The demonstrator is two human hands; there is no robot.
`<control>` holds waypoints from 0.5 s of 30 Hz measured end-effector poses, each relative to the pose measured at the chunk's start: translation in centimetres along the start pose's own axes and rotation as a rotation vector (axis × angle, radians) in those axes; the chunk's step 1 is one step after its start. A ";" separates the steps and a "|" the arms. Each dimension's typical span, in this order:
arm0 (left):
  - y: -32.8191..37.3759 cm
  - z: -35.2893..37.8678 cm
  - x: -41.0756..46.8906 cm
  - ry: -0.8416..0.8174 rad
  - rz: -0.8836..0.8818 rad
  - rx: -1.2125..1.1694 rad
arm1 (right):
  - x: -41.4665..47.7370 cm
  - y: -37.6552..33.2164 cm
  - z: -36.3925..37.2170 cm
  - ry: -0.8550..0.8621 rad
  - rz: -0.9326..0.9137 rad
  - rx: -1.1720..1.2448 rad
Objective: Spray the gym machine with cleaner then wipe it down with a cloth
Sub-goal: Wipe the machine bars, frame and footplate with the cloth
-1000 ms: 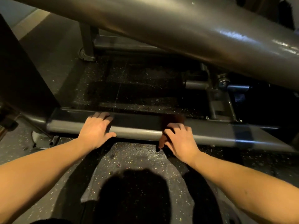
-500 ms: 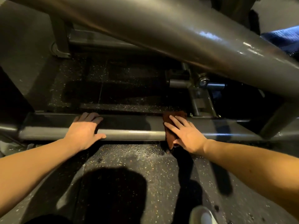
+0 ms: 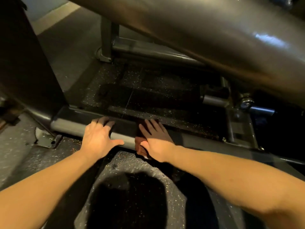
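Down at floor level, both hands are on the low base bar [image 3: 76, 125] of the gym machine [image 3: 198, 30], so this looks like the wiping half of the job, not the spraying half. No spray bottle shows anywhere in view, so I can't say where the cleaner is.

The right hand [image 3: 155, 139] lies flat with its fingers spread, pressing a dark reddish-brown cloth [image 3: 139, 142] onto the top of the bar. It isn't really pinching the cloth, more pinning it under the palm. The cloth drapes over the near edge of the bar and a bit hangs down toward the speckled rubber floor [image 3: 123, 164].

The left hand [image 3: 99, 138] is empty, fingers spread and flat on the same bar just left of the cloth, thumb hooked over the near edge. My guess is it's there to brace.

The two hands sit just beside each other, with a short bare strip of bar between them.

Next move, I'd reckon: slide the cloth along the bar. The long stretch running off to the right looks like the obvious bit to cover, and the left hand would have to lift off if the cloth goes left instead. Keeping the palm pressure even matters since the bar's top is rounded at the near edge.

Containers: none that I can see, no bucket, no bottle, nothing holding anything.
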State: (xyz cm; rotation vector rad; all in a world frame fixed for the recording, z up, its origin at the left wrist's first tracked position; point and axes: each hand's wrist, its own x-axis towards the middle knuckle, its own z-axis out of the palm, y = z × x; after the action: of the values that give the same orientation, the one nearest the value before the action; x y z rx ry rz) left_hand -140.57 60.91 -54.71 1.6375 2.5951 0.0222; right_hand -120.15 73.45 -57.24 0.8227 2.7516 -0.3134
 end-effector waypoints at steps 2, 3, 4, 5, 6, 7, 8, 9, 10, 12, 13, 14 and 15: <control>-0.3 0.4 -0.5 0.019 -0.067 -0.042 | 2.2 -1.3 -1.0 -0.008 -0.008 0.013; -0.4 0.6 -0.8 0.033 -0.086 -0.053 | 2.5 -1.3 -0.9 -0.018 -0.010 0.009; -0.5 0.8 -1.1 0.043 -0.100 -0.068 | 2.1 -1.0 -0.9 -0.022 -0.021 -0.005; -0.6 0.9 -1.5 0.049 -0.114 -0.083 | 1.2 -0.3 -0.4 -0.012 -0.046 -0.026; -0.5 0.9 -1.8 0.052 -0.130 -0.093 | -0.2 0.5 0.2 0.013 -0.075 -0.049; -0.3 0.9 -2.0 0.051 -0.140 -0.099 | -1.8 1.6 1.0 0.048 -0.101 -0.062; -0.2 1.0 -2.2 0.054 -0.142 -0.101 | -3.7 2.7 1.8 0.092 -0.122 -0.055; -0.1 1.1 -2.2 0.060 -0.145 -0.105 | -5.7 4.0 2.6 0.141 -0.132 -0.038; 0.0 1.2 -2.2 0.063 -0.153 -0.108 | -7.7 5.4 3.4 0.180 -0.130 -0.031; 0.0 1.4 -2.1 0.044 -0.173 -0.111 | -11.7 8.1 4.5 0.222 -0.106 -0.067; 0.0 1.4 -2.1 0.032 -0.180 -0.111 | -13.3 9.2 4.9 0.217 -0.094 -0.096; 0.1 1.5 -2.0 0.024 -0.186 -0.111 | -14.5 9.8 5.2 0.213 -0.084 -0.125; 0.1 1.6 -2.0 0.017 -0.190 -0.110 | -15.2 10.1 5.5 0.208 -0.074 -0.147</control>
State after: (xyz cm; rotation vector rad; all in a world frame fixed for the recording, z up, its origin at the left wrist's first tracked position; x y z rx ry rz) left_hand -139.55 59.11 -56.18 1.3566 2.6970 0.1654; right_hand -101.22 72.54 -59.29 0.7557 2.9595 -0.0388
